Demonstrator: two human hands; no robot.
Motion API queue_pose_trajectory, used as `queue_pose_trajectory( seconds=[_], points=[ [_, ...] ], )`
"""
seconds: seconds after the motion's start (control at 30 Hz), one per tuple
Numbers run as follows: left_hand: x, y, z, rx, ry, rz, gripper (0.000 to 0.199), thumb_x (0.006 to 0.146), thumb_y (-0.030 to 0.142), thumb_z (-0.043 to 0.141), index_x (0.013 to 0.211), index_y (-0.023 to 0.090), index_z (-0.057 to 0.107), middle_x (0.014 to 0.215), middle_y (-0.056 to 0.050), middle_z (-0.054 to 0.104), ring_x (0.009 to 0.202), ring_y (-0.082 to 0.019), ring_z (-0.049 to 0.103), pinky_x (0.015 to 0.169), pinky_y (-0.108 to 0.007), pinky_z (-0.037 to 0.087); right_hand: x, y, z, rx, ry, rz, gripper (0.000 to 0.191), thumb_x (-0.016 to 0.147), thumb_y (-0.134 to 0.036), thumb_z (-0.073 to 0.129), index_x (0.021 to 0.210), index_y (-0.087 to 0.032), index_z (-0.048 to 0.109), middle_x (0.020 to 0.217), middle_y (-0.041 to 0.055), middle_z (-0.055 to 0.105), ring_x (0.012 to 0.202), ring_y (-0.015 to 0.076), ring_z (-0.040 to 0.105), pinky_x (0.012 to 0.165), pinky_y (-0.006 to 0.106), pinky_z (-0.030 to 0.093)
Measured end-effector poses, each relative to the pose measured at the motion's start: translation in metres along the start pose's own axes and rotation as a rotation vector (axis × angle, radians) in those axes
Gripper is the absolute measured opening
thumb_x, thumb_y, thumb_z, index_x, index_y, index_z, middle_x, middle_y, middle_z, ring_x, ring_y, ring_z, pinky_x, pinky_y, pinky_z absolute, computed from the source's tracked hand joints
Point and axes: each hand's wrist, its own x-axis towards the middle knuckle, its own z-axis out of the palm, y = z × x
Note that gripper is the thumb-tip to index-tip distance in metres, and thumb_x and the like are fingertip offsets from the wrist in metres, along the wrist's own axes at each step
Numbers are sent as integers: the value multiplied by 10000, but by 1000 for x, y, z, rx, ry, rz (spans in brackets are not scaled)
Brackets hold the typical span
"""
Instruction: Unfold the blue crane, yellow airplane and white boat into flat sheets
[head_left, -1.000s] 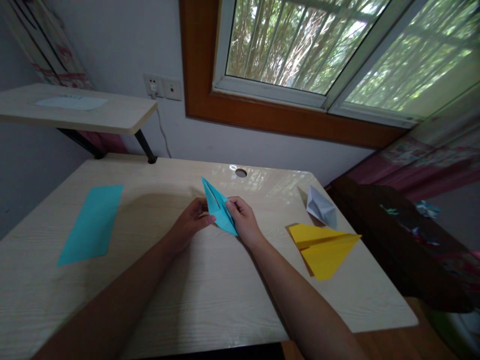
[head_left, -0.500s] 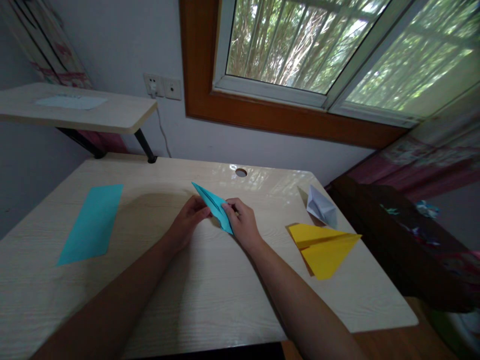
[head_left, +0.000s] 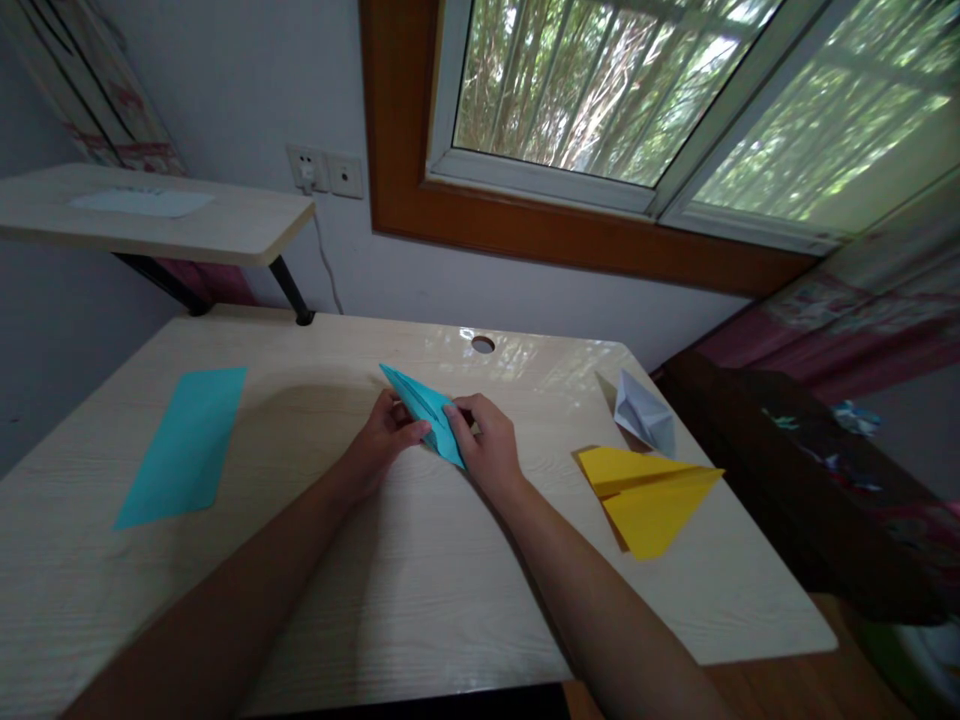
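Observation:
A folded blue paper plane [head_left: 429, 405] is held between my two hands over the middle of the desk, its narrow tip pointing to the far left. My left hand [head_left: 386, 440] pinches its near left edge, thumb on top and fingers partly hidden beneath. At the right end, my right hand [head_left: 484, 440] grips the paper with its thumb lying on the upper face. A flat blue sheet of paper [head_left: 184, 447] lies on the left side of the desk.
On the right of the desk [head_left: 450, 620] lie a yellow paper plane [head_left: 649, 495] and a folded white paper piece [head_left: 643, 412] behind it. A raised shelf [head_left: 247, 225] with a paper on it stands at the back left. A round hole [head_left: 483, 345] is near the back edge.
My left thumb has moved slightly right, onto the blue paper plane's edge. The plane has flattened a little and its tip shifted slightly left. My right hand has hardly moved.

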Motion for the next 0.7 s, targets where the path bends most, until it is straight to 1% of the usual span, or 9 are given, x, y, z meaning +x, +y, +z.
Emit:
queue_pose_trajectory(
  seconds=[0.07,0.2,0.3,0.4,0.57,0.7],
  points=[
    [-1,3,2,-14,8,-19,491,735,262,817,1107,231,498,981,-12,699,922,-197,686,824,-371,559,1,-1,-1,15,18,-1,150,984,-319,560,944,-216,662,842,35,661,760,169,618,707,299,475],
    [-2,8,3,-15,56,-36,391,752,224,775,1051,223,522,947,-1,687,877,-172,673,827,-359,551,2,-2,-3,58,73,22,138,975,-308,576,917,-219,664,841,29,651,761,165,614,702,298,485],
    [-1,7,2,8,45,-27,368,758,212,766,1049,214,541,934,-1,677,864,-159,662,842,-349,541,3,-2,-4,82,104,47,136,972,-305,580,910,-219,664,835,24,647,766,164,615,703,298,491],
    [0,3,1,3,21,-8,433,752,215,776,1107,229,526,946,7,660,878,-166,660,839,-357,542,3,-2,-3,55,106,31,139,969,-304,581,895,-217,660,810,20,634,741,161,604,691,298,484],
    [0,-1,2,28,-15,-27,640,726,221,807,1246,273,439,1085,-16,646,900,-175,654,836,-375,542,1,-1,-2,4,73,-6,135,965,-300,586,894,-211,658,777,16,617,712,157,595,675,291,469],
    [-2,0,2,73,16,-51,686,723,237,812,1280,279,414,1094,-23,639,914,-182,652,846,-374,527,1,2,-1,-20,49,-12,153,968,-318,585,901,-211,671,773,18,629,711,160,603,683,292,469]
  ],
)
